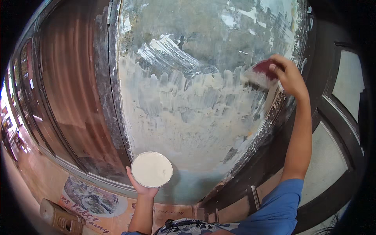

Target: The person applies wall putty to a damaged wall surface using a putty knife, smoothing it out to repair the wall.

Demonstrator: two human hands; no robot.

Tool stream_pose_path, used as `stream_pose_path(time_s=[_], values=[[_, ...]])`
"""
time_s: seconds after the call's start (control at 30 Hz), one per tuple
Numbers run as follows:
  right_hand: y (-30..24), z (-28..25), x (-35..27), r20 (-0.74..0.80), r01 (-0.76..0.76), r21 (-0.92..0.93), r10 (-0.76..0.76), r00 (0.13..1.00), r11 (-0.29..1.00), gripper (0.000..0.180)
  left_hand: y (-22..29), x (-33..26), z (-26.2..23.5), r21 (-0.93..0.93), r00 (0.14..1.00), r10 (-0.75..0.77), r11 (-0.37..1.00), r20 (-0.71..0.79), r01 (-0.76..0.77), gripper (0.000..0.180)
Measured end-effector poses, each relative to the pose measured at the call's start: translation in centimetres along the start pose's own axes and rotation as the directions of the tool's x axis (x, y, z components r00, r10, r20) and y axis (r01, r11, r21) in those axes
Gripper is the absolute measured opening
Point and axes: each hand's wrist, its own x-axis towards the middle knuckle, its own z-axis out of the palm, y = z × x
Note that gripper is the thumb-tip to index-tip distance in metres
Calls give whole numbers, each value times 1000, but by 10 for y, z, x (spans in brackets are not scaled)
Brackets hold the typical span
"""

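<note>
My right hand (288, 74) grips a wide brush (266, 76) with a dark red body and pale-smeared bristles. It is raised at the right side of a patchy grey wall panel (188, 98), with the bristle end at the surface. My left hand (145, 188) holds a round tub (152, 169) of white paint from below and the side, near the panel's lower left. The paint fills the tub's opening, and its walls are mostly hidden. Whitish strokes cover the panel's lower part, while a separate white streak (168, 53) crosses the darker grey above.
To the left are dark-framed glass panes (72, 90) with a brownish curtain behind. Dark wooden panelling with pale insets (327, 149) stands on the right. A printed banner (94, 199) and a brown box-like object (60, 215) lie low on the left.
</note>
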Motion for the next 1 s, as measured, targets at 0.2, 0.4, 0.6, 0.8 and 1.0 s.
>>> stream_pose_path(time_s=[0.2, 0.4, 0.6, 0.8, 1.0], values=[[6, 14, -2, 161, 30, -192, 2, 987, 981, 21, 0, 0, 1, -8, 1000, 10, 1000, 15, -10, 78], [6, -2, -3, -299, 74, -70, -91, 950, 995, 19, -1, 0, 0, 4, 1000, -9, 1000, -28, 9, 77], [13, 17, -17, 112, 146, -229, -123, 986, 962, 19, 0, -8, 4, 12, 1000, -5, 1000, 22, 5, 75], [12, 13, -27, -295, 55, 288, 34, 955, 956, 28, 5, -16, 3, 18, 1000, 24, 1000, -19, -24, 75], [-39, 151, -191, 172, -308, 826, 309, 935, 472, 46, 11, -24, -6, -9, 1000, -10, 1000, -10, 10, 80]])
